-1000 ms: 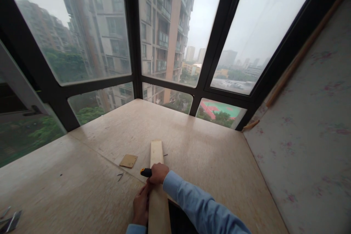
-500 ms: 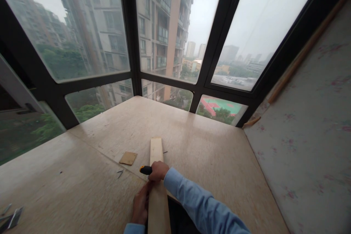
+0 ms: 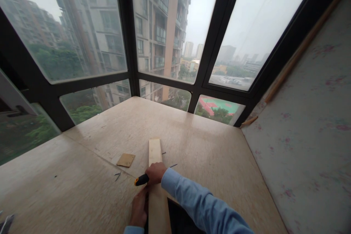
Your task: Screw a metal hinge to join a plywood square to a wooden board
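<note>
Right hand (image 3: pixel 156 173) around dark handle (image 3: pixel 142 180)

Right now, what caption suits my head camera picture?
Right hand gripping a black-and-yellow handle over a wooden board, left hand beside it.

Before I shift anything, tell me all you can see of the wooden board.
The board is long, narrow and pale, apparently unpainted wood, with a squared-off far end. It points away from you, its far part over the tabletop; its near end runs out of view. Your right hand, gripping a black-and-yellow handle, is across it. Your left hand is at its left edge; contact is unclear.
</note>
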Demonstrator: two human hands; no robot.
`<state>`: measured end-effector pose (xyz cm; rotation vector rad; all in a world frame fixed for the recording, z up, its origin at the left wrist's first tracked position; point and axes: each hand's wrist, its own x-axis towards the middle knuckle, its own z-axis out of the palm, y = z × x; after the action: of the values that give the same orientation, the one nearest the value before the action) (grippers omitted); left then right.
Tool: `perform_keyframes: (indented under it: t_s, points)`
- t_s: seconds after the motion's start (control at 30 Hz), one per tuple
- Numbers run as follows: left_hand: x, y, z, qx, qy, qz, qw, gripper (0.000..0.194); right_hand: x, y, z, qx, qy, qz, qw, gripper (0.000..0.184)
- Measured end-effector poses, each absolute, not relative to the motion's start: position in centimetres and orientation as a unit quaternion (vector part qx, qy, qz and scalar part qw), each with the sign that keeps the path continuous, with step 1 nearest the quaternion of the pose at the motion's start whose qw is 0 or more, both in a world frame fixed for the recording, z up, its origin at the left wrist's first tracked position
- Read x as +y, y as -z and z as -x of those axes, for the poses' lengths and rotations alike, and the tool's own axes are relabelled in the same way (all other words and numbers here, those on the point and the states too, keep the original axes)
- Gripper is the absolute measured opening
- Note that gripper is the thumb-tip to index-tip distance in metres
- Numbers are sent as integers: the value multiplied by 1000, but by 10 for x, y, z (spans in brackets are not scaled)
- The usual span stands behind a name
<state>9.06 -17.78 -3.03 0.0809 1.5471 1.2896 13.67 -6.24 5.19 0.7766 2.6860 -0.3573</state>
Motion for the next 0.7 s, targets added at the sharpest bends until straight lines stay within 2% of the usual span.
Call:
perform_keyframes:
  t_s: [0.1, 0.4, 0.63, 0.7]
  points:
    - [-178, 28, -90, 642, -540, -29, 544, 15, -59, -57, -138, 949, 102, -228, 190, 39]
    - [-177, 32, -90, 629, -541, -40, 557, 12, -54, -61, -144, 962, 96, -173, 189, 37]
    - [-178, 32, -92, 582, -581, 9, 569, 15, -46, -53, -150, 946, 158, -214, 186, 41]
    - [-179, 31, -93, 558, -596, 36, 576, 23, -46, -51, -152, 933, 185, -252, 177, 43]
